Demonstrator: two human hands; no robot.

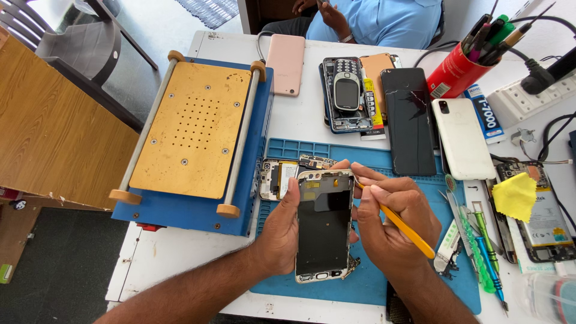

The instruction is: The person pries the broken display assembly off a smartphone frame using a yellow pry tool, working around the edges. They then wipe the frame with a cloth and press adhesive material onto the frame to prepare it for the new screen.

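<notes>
Over the blue rubber work mat on the white counter, the left hand grips an opened silver-framed phone chassis upright, long axis running away from the person — the right hand, pinching a slim yellow pry tool, touches its upper right edge.

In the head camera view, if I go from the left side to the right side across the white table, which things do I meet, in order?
Blue machine with a yellow plate → left hand → opened phone frame → right hand holding a yellow tool → green and blue screwdrivers → yellow cloth.
</notes>
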